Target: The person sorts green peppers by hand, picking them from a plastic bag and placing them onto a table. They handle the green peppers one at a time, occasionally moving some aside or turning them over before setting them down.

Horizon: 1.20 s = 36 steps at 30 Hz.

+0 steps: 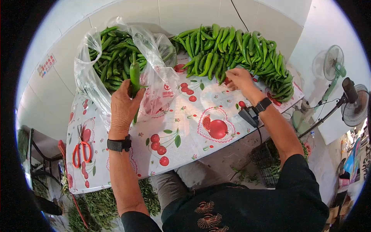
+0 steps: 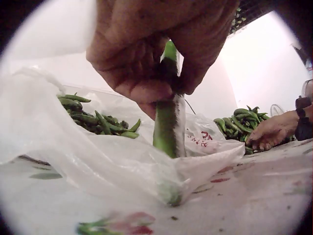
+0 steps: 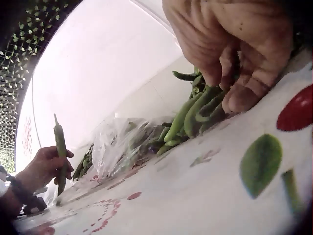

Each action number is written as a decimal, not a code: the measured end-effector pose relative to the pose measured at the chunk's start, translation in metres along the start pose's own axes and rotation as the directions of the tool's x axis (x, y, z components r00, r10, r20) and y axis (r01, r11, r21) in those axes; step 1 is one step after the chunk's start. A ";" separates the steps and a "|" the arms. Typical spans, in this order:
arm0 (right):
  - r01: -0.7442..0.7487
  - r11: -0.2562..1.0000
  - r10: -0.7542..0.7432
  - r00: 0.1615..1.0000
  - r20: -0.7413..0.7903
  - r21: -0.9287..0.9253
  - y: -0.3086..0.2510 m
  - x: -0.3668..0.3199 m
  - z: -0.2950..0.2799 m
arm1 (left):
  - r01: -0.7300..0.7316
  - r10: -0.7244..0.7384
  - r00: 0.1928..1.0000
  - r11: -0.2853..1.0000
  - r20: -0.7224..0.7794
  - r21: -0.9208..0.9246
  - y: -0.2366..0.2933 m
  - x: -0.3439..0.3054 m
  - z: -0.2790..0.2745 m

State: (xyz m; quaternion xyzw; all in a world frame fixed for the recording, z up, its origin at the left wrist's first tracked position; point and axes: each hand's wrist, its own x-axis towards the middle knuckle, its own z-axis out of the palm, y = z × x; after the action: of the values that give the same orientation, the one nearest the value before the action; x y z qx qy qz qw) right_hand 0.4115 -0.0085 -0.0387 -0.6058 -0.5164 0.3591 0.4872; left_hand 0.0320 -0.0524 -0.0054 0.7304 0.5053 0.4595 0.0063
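My left hand point(image 1: 124, 103) grips a long green chili pepper point(image 1: 134, 75), held upright in front of a clear plastic bag point(image 1: 82, 69). Many green peppers point(image 1: 116, 58) fill this bag. In the left wrist view, thumb and fingers close round the upper part of the pepper point(image 2: 166, 132), and its lower end is seen through the bag's plastic. My right hand point(image 1: 241, 81) is at the front edge of a long pile of green peppers point(image 1: 210, 63). Its curled fingertips overlap the nearest peppers point(image 3: 198, 110) in the right wrist view; I cannot tell whether they grip one.
Orange-handled scissors point(image 1: 82, 152) lie on the left of the cherry-patterned tablecloth point(image 1: 181, 135). The pile curves along the table's back and right side. Two fans point(image 1: 334, 63) stand at the right. A dark basket point(image 1: 266, 166) and green leaves point(image 1: 96, 208) are on the floor.
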 end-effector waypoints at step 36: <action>0.207 0.940 -0.334 0.720 0.609 0.270 -0.076 -0.076 0.183 | 0.223 -0.107 0.967 0.790 0.229 -0.572 0.002 0.004 -0.003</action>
State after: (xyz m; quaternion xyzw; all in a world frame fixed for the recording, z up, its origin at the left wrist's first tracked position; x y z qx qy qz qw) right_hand 0.2029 -0.0434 -0.0195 -0.3151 -0.7002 0.5159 0.3799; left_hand 0.0321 -0.0520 -0.0003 0.6840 0.3956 0.5220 0.3212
